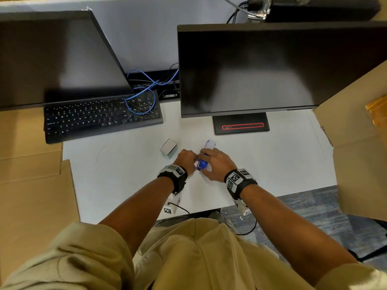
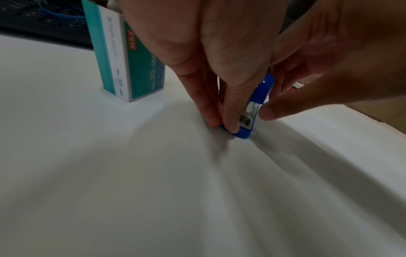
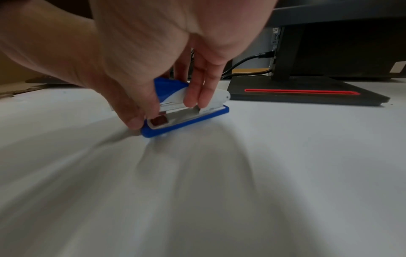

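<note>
A small blue and white stapler (image 1: pixel 202 163) lies on the white desk (image 1: pixel 129 174), and both hands are on it. My right hand (image 1: pixel 217 164) pinches it, thumb on one side and fingertips on the white top (image 3: pixel 217 99) over the blue base (image 3: pixel 186 122). My left hand (image 1: pixel 186 158) reaches down with two fingertips (image 2: pixel 230 121) pressed together on the stapler's (image 2: pixel 262 90) near blue end. A teal and white staple box (image 1: pixel 168 147) stands just left of the hands, close behind my left fingers (image 2: pixel 123 60). What lies under the fingertips is hidden.
A black keyboard (image 1: pixel 100 118) with a blue cable (image 1: pixel 144 95) over it sits far left under a dark monitor (image 1: pixel 58 59). A second monitor (image 1: pixel 272 70) and its stand (image 1: pixel 240 125) are just behind the hands. Cardboard (image 1: pixel 31 174) borders the left, an open carton (image 1: pixel 360 153) the right.
</note>
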Action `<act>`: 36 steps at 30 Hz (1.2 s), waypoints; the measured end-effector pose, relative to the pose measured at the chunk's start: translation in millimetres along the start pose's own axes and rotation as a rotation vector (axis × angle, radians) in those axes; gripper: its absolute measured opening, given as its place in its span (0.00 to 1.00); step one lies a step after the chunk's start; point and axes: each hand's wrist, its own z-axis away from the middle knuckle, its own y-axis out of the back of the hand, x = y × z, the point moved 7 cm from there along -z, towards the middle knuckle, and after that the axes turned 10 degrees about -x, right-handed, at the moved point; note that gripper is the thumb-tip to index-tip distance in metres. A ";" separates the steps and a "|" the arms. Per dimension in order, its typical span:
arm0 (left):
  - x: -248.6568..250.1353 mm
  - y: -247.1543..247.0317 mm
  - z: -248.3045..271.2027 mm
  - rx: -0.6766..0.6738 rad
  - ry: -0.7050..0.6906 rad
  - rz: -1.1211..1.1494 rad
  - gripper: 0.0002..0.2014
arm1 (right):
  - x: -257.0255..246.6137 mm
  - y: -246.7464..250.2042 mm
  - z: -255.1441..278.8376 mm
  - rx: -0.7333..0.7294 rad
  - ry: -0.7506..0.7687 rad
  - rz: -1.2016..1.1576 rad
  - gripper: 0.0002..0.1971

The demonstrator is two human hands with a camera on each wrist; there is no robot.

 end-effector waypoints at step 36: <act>-13.2 84.2 51.0 0.391 -0.042 -0.329 0.28 | 32.5 37.7 -45.0 0.040 -0.258 -0.073 0.26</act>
